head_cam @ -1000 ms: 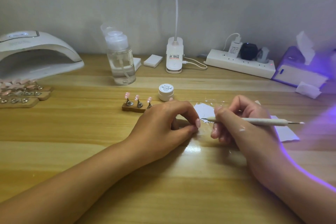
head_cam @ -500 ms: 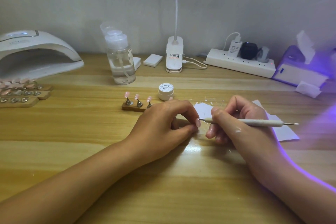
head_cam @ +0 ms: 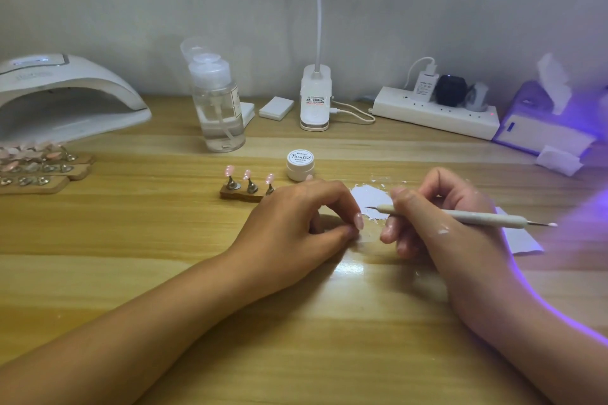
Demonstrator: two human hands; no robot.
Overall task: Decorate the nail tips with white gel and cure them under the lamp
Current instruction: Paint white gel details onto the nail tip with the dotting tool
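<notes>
My left hand rests on the wooden table, thumb and forefinger pinched together at a small pale, clear-looking piece; what it is I cannot tell. My right hand grips a white dotting tool like a pen, its metal point over a white paper scrap smeared with white gel. A lidded white gel jar stands behind my left hand. A small wooden stand carries three pink nail tips. The white curing lamp sits far left.
Rows of pink nail tips on wooden stands lie before the lamp. A clear pump bottle, a small white box, a clip lamp base, a power strip and a tissue box line the back. Purple light glows at right.
My right hand shifted the tool slightly left and back again. My left hand has stayed in its pinch.
</notes>
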